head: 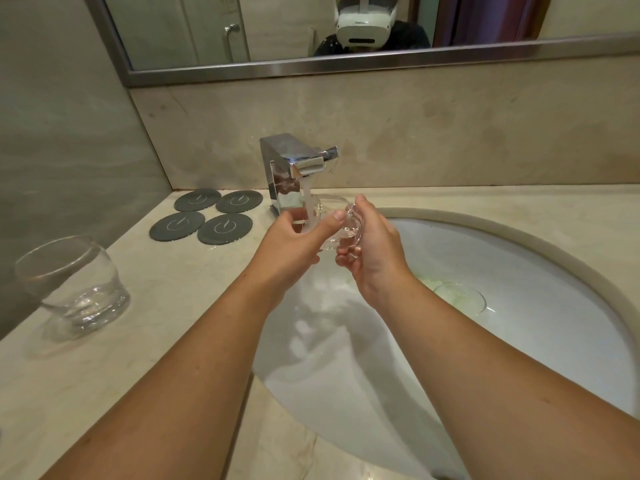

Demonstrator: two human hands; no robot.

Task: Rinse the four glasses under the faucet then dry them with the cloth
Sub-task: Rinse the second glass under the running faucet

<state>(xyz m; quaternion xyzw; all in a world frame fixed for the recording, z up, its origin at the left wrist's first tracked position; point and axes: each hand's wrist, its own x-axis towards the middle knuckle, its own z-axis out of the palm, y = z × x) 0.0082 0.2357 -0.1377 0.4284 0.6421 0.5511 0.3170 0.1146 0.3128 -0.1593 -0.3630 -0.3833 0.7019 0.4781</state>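
A clear glass [337, 226] lies on its side under the running chrome faucet [291, 168], with water pouring into its mouth. My left hand [294, 242] grips the rim end, thumb across the top. My right hand [372, 252] cups the thick base end. A second clear tumbler [74, 289] stands upright on the counter at the far left, apart from both hands. No cloth is in view.
Several dark round coasters [207, 216] lie on the beige marble counter [166, 299] left of the faucet. The white oval sink [519, 306] holds a drain plug [459, 297]. A mirror [346, 32] hangs above the backsplash.
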